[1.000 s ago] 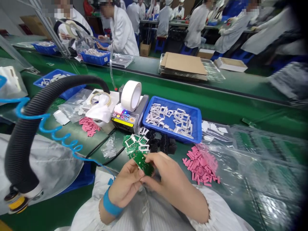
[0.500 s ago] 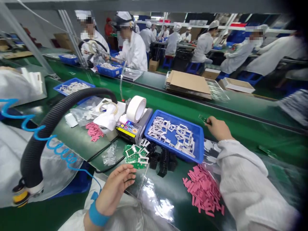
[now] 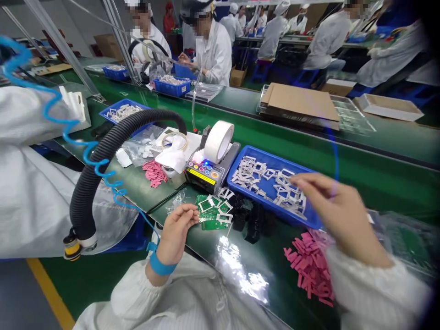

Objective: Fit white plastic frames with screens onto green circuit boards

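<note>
My left hand (image 3: 177, 229), wearing a blue wrist strap (image 3: 161, 265), is closed with its fingertips at the near-left edge of the green circuit boards (image 3: 215, 225). Several white rectangular frames (image 3: 225, 218) lie loose on those boards. Over the right side of a blue tray (image 3: 237, 187) is my right hand (image 3: 332, 204); thumb and forefinger pinch at a white frame (image 3: 292, 176) among many in the tray. A heap of pink strips (image 3: 309, 268) lies below my right wrist.
A tape dispenser-like device (image 3: 202, 176) carries a white tape roll (image 3: 218, 141). Black parts (image 3: 252, 224) sit before the tray. A black ribbed hose (image 3: 91, 183) and blue coiled cord (image 3: 89, 151) rise at left. Cardboard (image 3: 300, 103) lies across the green belt; co-workers (image 3: 216, 50) sit beyond.
My right hand has come back from above the green belt to the blue tray; the small piece at its fingertips no longer shows. My left hand has closed at the boards. The view has shifted.
</note>
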`<action>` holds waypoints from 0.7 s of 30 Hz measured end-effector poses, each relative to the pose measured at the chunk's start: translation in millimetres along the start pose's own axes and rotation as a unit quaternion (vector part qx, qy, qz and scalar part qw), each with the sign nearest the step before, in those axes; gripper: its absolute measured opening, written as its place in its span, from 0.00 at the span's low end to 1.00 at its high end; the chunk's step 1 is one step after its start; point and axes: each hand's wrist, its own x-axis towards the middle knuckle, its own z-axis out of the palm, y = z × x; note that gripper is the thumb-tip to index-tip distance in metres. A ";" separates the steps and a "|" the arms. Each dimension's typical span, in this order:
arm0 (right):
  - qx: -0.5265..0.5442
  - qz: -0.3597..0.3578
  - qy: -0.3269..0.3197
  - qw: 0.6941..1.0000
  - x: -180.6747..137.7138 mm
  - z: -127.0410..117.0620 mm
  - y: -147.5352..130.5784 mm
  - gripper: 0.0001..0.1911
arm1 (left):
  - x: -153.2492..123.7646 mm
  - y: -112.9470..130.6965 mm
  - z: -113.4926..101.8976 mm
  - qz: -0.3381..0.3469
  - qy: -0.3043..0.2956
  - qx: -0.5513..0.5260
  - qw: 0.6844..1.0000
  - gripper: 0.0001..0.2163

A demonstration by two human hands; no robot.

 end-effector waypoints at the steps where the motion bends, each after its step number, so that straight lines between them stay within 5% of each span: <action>1: 0.035 0.011 -0.036 0.999 -18.8 21.7 -20.5 0.10 | 2.6 -0.5 -0.2 0.008 0.002 -0.003 1.000 0.05; 3: 0.261 0.139 -0.133 0.946 -49.3 67.5 -52.2 0.11 | 6.2 -0.5 -0.7 0.024 0.005 -0.006 1.000 0.05; 5: 0.459 0.313 -0.155 0.817 -66.2 109.2 -68.8 0.13 | 7.6 0.7 -2.7 0.034 0.003 -0.008 0.999 0.06; 8: 0.541 0.412 -0.155 0.717 -68.1 151.3 -73.5 0.17 | 6.2 3.2 -10.2 0.040 0.002 -0.014 0.999 0.06; 13: 0.575 0.475 -0.071 0.662 -50.3 173.3 -73.8 0.12 | 2.1 2.5 -28.1 0.037 0.027 -0.034 0.998 0.05; 18: 0.582 0.497 -0.018 0.643 -37.6 178.7 -83.2 0.07 | -1.0 -1.6 -40.2 0.030 0.031 -0.047 0.998 0.04; 21: 0.585 0.505 -0.012 0.634 -33.0 180.4 -87.0 0.06 | 2.8 0.0 -42.3 0.076 0.027 0.032 0.996 0.04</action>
